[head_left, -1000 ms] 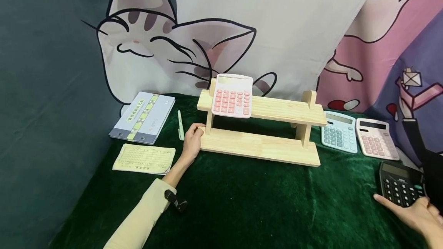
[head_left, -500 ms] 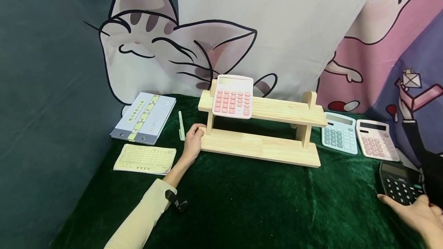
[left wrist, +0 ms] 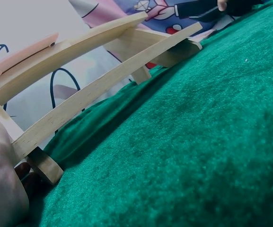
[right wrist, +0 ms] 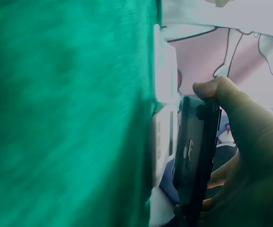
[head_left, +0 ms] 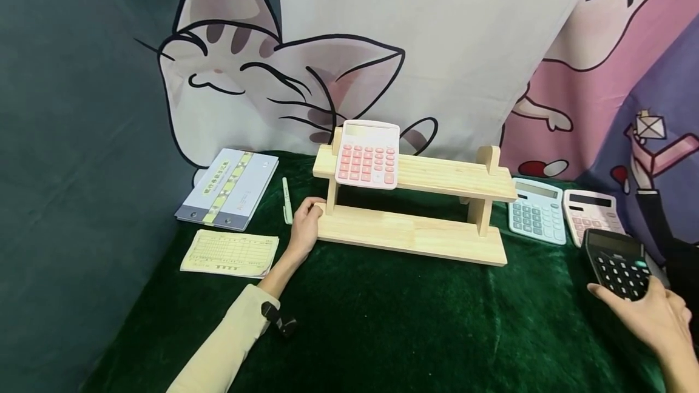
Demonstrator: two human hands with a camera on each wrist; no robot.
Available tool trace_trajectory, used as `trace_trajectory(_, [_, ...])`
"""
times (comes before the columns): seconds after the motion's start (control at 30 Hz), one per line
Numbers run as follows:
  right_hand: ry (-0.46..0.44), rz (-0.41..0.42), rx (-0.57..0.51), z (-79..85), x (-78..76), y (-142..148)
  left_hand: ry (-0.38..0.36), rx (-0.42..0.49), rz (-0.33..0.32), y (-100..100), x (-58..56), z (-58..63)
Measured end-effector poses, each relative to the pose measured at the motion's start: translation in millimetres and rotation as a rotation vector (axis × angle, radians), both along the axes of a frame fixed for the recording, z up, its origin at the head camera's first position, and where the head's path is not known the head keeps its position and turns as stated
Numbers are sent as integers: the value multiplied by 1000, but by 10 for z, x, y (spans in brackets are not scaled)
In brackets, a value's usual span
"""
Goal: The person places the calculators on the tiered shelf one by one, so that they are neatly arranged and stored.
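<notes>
At the left end of a two-tier wooden shelf (head_left: 412, 232), my left hand (head_left: 304, 228) grips the lower board. The left wrist view shows that hand (left wrist: 1, 175) at the board's end, its fingers mostly hidden. A white calculator with pink keys (head_left: 368, 159) leans on the shelf's upper tier, at the left. On the far right my right hand (head_left: 650, 314) holds a black calculator (head_left: 617, 259) by its sides, thumb on the near left edge. In the right wrist view the black calculator (right wrist: 193, 151) is raised off the green cloth.
Right of the shelf lie a blue calculator (head_left: 537, 211) and a pale pink calculator (head_left: 592, 214), the latter partly covered by the black one. On the left are a blue-grey binder (head_left: 229, 190), a yellow form pad (head_left: 229, 253) and a green pen (head_left: 286, 201). A printed curtain (head_left: 448, 29) hangs behind.
My right hand has lifted the black calculator and moved it slightly up and left, over part of the pale pink calculator. The left hand keeps its grip on the shelf.
</notes>
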State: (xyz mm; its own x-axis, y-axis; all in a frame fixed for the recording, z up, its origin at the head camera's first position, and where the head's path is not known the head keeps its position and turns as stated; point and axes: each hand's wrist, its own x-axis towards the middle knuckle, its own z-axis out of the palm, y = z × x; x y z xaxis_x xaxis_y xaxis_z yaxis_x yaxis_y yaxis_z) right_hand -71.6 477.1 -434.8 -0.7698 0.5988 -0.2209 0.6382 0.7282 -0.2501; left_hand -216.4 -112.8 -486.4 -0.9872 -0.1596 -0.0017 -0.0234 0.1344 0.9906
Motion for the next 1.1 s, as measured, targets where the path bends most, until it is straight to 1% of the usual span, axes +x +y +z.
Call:
trace_trajectory(0.2, [105,96,-15,168,-172,-127,3,-3,4,12,16,8])
trace_trajectory(0.3, [160,135,-9,237,-275,-199,12,4,-3,25,19,19])
trace_trajectory(0.4, [226,195,12,278,-370,-263,9,8,-10,40,31,22])
trace_trajectory(0.53, [283,274,27,307,-492,-366,-12,3,-7,41,60,7])
trace_trajectory(0.67, [312,326,-46,371,-644,-545,-11,-5,5,9,77,7])
trace_trajectory(0.77, [312,337,-120,444,-773,-734,-4,-3,10,-13,68,2])
trace_trajectory(0.9, [330,337,-184,530,-919,-970,-3,6,10,-15,41,-25])
trace_trajectory(0.97, [364,342,-222,562,-967,-1057,0,5,5,-9,28,-24])
trace_trajectory(1.1, [415,336,-263,640,-1032,-1187,10,-2,0,-6,8,-6])
